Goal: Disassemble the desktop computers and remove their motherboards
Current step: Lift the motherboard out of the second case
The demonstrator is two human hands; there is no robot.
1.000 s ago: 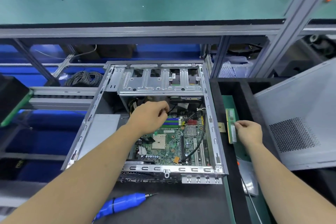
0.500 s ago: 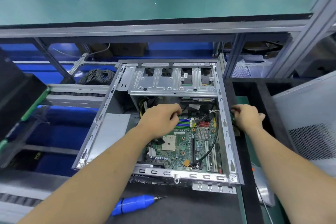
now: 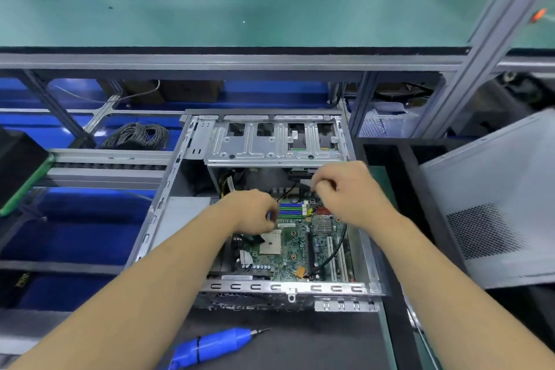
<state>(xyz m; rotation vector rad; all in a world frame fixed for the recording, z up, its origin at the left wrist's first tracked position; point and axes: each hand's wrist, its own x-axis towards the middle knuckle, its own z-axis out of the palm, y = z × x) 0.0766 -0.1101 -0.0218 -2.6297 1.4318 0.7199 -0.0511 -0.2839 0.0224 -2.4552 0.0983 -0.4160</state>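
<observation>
Head view: both hands inside the open computer case [image 3: 177,177].
Left hand [image 3: 255,213] and right hand [image 3: 345,192] hover over the motherboard [image 3: 288,252], fingers curled; any grasp cannot be told.

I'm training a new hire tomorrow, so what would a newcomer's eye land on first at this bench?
First, the open grey metal computer case at centre, with its green motherboard exposed and both hands inside: left hand by the blue and green memory slots, right hand at the black cables. Next, the blue electric screwdriver lying in front, and the perforated grey side panel leaning at right.
</observation>
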